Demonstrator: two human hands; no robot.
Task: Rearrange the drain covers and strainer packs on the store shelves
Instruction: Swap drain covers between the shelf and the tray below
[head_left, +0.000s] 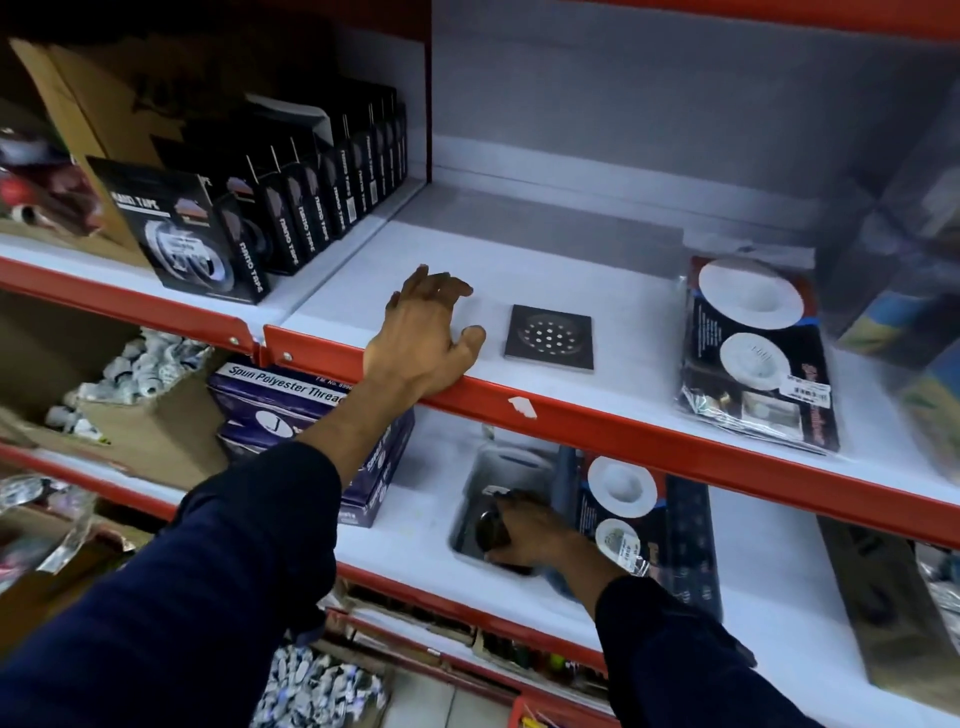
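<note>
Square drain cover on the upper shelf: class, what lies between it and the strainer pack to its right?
Nothing. In the head view, only bare white shelf separates the square drain cover from the strainer pack.

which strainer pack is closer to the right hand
The strainer pack on the lower shelf, just beside the right hand; the other pack lies on the upper shelf.

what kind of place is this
Most likely a hardware or general store aisle: red-edged shelves stocked with a row of boxed nano tape, a priced strainer pack and a loose drain cover.
</note>
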